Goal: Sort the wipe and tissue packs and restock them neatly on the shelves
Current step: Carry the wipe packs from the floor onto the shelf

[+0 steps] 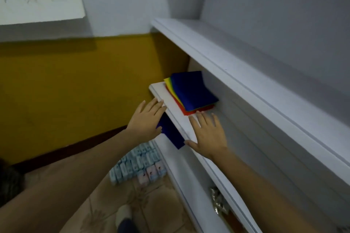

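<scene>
The person stood leaning into the shelf point(161, 91)
Right hand point(206, 134) lay spread flat by the coloured stack point(191, 92); left hand point(146, 119), fingers straight, covered a blue sheet point(171, 135)

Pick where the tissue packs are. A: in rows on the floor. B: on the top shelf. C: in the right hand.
A: the packs stand in rows on the floor, while the right hand lies flat on the shelf, holding nothing.
</scene>
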Available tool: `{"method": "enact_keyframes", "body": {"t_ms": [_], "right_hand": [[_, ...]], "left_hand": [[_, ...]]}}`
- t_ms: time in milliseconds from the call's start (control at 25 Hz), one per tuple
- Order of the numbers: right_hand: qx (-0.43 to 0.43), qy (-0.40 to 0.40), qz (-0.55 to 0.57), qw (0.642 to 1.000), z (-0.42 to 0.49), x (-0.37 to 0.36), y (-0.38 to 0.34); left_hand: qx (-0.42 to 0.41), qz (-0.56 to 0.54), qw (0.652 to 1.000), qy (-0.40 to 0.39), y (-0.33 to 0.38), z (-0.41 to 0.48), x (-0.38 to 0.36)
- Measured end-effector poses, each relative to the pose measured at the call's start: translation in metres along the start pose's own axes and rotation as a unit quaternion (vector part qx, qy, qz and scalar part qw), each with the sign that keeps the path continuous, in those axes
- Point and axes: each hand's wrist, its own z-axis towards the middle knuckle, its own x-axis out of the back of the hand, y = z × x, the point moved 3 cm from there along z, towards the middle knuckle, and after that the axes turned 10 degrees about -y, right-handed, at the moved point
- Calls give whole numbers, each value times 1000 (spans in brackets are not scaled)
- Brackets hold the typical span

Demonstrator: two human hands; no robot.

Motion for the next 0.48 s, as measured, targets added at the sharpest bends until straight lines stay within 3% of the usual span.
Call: {"method": "enact_keyframes", "body": {"t_ms": [280, 400, 480], "right_hand": [[57, -235, 44, 969, 87, -111, -100], [29, -314, 122, 941, 102, -154, -137], [27, -369, 147, 917, 103, -181, -156]], "left_hand": [[50, -74, 988, -122, -119, 7, -123], [87, -114, 954, -263, -162, 9, -182], [109, -154, 930, -315, -179, 11, -220]]}}
